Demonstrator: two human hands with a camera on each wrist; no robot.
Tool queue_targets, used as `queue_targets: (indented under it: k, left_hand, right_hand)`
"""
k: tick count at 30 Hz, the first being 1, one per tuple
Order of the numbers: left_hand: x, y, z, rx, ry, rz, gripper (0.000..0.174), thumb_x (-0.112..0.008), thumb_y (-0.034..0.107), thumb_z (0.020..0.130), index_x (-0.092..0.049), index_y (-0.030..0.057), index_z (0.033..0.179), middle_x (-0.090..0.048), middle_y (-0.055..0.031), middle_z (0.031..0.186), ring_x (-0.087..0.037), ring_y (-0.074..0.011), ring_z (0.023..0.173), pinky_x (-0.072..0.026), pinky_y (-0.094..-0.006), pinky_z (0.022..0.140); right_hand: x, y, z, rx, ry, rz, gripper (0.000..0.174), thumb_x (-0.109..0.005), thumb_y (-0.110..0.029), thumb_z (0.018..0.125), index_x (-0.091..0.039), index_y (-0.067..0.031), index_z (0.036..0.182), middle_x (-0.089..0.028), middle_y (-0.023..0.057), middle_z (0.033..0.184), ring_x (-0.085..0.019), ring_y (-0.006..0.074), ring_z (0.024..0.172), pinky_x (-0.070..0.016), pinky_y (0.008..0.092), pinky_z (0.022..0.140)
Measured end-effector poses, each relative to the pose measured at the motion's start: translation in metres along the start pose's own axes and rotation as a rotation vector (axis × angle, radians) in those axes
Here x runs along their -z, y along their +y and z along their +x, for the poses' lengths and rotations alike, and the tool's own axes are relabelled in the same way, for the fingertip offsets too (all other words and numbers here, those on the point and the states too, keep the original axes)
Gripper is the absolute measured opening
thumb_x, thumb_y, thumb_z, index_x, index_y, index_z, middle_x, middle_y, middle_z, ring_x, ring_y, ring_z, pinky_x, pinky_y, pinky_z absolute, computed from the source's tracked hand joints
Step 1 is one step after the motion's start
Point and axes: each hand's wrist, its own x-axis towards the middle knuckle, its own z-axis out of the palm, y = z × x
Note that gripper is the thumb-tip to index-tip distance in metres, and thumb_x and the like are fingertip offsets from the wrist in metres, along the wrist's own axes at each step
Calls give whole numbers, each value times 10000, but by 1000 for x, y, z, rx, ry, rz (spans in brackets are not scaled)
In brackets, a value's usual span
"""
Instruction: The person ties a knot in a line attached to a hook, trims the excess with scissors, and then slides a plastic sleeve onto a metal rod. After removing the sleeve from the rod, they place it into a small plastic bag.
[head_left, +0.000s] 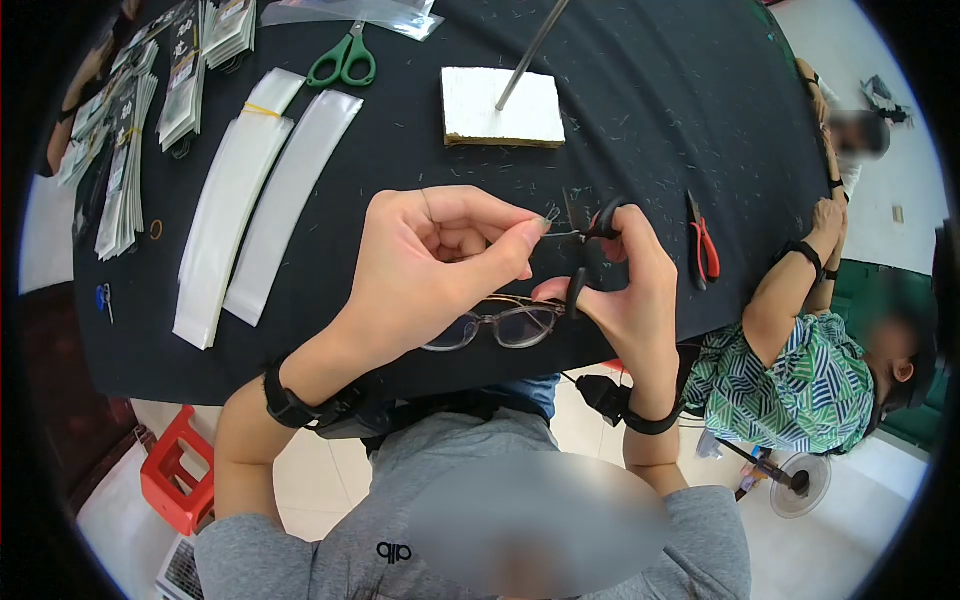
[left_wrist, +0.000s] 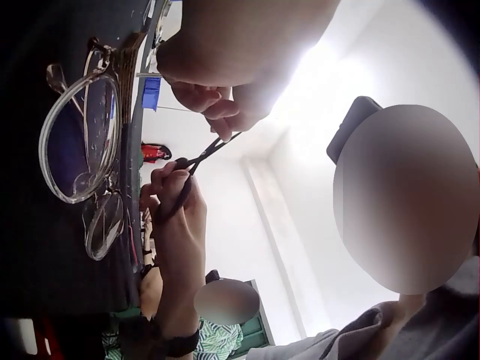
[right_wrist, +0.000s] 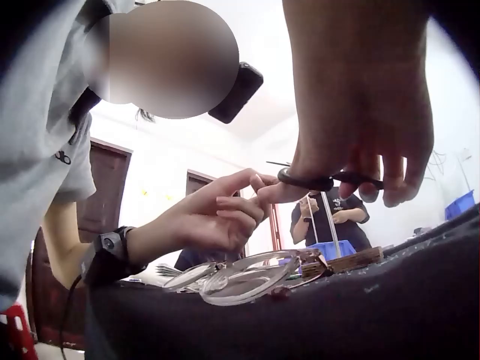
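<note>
Over the dark cloth, my left hand [head_left: 425, 255] pinches a thin looped strand [head_left: 551, 214] between thumb and forefinger, its other fingers curled in. To the right, my right hand [head_left: 645, 280] holds black-handled scissors [head_left: 603, 220], thumb through one ring and fingers at the other. Their blades point at the left fingertips; in the left wrist view the crossed scissors [left_wrist: 189, 166] reach right up to those fingers. Clear-framed glasses [head_left: 487, 319] lie on the cloth below both hands, and the right wrist view shows these glasses [right_wrist: 247, 300] close under the left hand.
A metal rod [head_left: 530, 58] rises from a white block [head_left: 475, 105] ahead. Red-handled pliers [head_left: 709, 252] lie right; green scissors [head_left: 345, 68], long clear sleeves [head_left: 225, 215] and packed bundles [head_left: 125, 170] lie left. Thread-like scraps dot the cloth. A person in a patterned shirt [head_left: 790, 385] sits right.
</note>
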Motion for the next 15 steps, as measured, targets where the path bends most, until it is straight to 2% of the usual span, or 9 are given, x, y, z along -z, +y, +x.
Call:
queue_targets:
  k: [8, 15]
  left_hand:
    - [-1, 2, -2, 10, 3, 59, 123, -662, 24, 841, -683, -32, 949, -691, -82, 801, -662, -75, 694, -503, -159, 579]
    - [-2, 0, -2, -92, 17, 131, 124, -658, -1, 824, -684, -41, 939, -687, -86, 793, -658, -74, 677, -500, -161, 573]
  right_hand:
    - [-4, 0, -1, -10, 29, -25, 508, -868, -177, 546, -488, -8, 838, -516, 91, 763, -562, 242, 700, -460, 337, 618]
    - [-2, -2, -3, -13, 27, -90, 505, -876, -238, 539, -512, -19, 813, -542, 86, 726, -579, 242, 673, -455, 338, 588]
